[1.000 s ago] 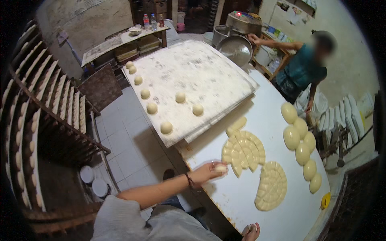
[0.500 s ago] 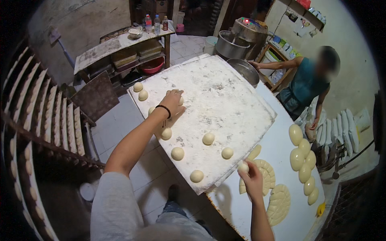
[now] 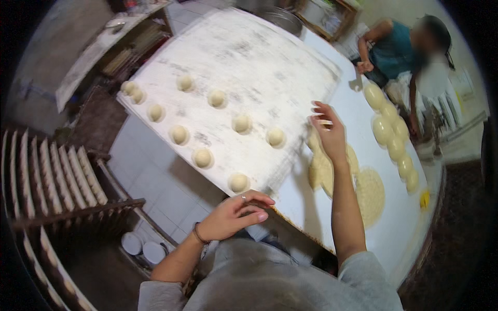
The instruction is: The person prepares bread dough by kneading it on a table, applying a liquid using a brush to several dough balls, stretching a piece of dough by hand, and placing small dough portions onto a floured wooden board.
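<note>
My right hand (image 3: 329, 127) hovers at the right edge of a floured board (image 3: 254, 57), its fingers apart and slightly curved, with nothing visible in them. My left hand (image 3: 233, 215) is near my body, in front of the board's near corner, fingers loosely stretched out and holding nothing. Round pale dough balls lie spaced on the board; a dough ball (image 3: 238, 182) sits closest to my left hand, and another dough ball (image 3: 275, 137) is left of my right hand. Beneath and beside my right forearm, flat dough rounds (image 3: 370, 197) lie on the white table (image 3: 306, 223), partly hidden.
Several smooth, glossy dough pieces (image 3: 383, 129) line the table's right side. Beyond them is a person in a teal top (image 3: 391, 52). Racks of loaded trays (image 3: 52, 179) stand at the left, a side table (image 3: 98, 52) behind them. A metal bowl (image 3: 282, 20) is at the back.
The view has shifted. My left hand has come back from the dough balls at the board's left side toward my body. My right hand has moved forward and no longer holds a dough ball.
</note>
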Demonstrator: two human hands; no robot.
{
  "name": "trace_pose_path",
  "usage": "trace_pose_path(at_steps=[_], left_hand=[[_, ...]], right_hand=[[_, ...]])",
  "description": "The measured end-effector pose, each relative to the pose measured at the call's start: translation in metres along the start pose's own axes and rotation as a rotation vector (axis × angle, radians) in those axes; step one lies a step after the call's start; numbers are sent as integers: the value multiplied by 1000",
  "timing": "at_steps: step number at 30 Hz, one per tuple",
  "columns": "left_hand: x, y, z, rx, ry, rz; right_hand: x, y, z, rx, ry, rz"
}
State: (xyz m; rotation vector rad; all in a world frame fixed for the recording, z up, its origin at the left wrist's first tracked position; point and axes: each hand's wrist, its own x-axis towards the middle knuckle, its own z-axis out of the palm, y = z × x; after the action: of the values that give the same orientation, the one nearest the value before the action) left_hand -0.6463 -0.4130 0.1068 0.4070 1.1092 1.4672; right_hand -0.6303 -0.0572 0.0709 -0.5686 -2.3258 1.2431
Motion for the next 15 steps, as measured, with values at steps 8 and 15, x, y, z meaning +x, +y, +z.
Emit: trace_pose_path(at_steps=[8, 15], left_hand=[[252, -281, 88, 265, 441, 160], [318, -273, 150, 713, 977, 11]], right_hand=[[-273, 336, -132, -113, 4, 628], [-269, 253, -84, -524, 385, 183]])
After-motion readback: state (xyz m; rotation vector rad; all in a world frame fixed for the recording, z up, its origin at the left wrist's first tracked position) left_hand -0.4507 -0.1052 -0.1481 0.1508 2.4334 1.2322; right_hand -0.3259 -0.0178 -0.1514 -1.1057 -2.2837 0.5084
